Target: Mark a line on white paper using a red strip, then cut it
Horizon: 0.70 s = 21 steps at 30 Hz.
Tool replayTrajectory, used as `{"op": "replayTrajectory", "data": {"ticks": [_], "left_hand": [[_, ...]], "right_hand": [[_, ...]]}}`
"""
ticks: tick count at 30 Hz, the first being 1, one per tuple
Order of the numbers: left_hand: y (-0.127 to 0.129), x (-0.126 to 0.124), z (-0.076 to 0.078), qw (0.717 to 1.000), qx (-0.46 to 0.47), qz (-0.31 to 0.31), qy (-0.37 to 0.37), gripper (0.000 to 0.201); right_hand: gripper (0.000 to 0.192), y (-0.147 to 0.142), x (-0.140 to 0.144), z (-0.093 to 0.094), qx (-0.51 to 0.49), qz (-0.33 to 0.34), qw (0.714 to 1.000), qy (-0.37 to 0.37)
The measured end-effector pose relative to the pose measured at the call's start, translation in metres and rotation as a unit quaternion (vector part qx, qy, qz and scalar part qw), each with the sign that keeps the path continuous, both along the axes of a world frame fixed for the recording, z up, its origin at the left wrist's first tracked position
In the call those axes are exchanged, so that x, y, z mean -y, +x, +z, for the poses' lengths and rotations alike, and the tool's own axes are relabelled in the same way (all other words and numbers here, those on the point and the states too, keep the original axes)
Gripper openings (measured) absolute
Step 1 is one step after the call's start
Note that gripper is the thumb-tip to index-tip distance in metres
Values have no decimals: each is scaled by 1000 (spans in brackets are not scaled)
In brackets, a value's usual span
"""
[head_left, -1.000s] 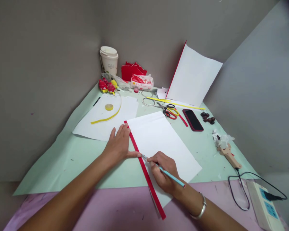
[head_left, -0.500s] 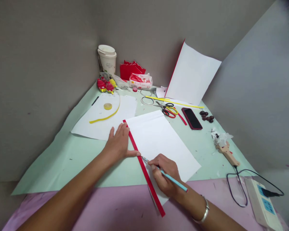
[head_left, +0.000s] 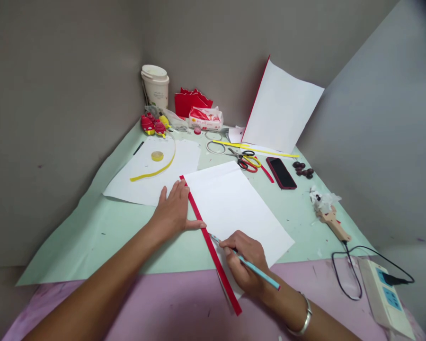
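Observation:
A white sheet (head_left: pixel 234 203) lies in front of me on the pale green table cover (head_left: pixel 92 227). Along its left edge runs a long red strip (head_left: pixel 199 220). My left hand (head_left: pixel 173 208) lies flat on the cover, fingers spread, thumb pressing against the red strip. My right hand (head_left: pixel 244 263) grips a light blue pencil (head_left: pixel 250 267), its tip touching the sheet right beside the strip, just below my left thumb. A silver bangle sits on my right wrist.
Another white sheet (head_left: pixel 152 173) with a yellow strip and tape roll (head_left: pixel 157 156) lies at left. Scissors (head_left: pixel 246 161), a phone (head_left: pixel 281 173), a cup (head_left: pixel 155 85), red paper pieces, a leaning sheet (head_left: pixel 284 106), a glue gun (head_left: pixel 332 222) and a power strip (head_left: pixel 386 296) surround the work.
My right hand has drawn the pencil a little nearer to me along the red strip. My left hand stays pressed on the strip. The view has shifted slightly.

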<state>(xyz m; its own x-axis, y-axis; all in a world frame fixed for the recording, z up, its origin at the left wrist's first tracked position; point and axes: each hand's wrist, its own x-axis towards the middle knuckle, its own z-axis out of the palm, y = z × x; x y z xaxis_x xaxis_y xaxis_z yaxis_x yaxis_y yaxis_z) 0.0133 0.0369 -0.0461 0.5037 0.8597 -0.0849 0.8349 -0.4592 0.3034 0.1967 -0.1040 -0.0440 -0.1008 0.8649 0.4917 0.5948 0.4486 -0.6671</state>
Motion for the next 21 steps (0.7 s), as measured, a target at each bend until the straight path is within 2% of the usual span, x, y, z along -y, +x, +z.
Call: {"op": "replayTrajectory", "data": {"ticks": [21], "left_hand": [[1,1,2,1000,6,-2,13,108]], "right_hand": [[22,3,16,7,9,-5,1000,4]]}}
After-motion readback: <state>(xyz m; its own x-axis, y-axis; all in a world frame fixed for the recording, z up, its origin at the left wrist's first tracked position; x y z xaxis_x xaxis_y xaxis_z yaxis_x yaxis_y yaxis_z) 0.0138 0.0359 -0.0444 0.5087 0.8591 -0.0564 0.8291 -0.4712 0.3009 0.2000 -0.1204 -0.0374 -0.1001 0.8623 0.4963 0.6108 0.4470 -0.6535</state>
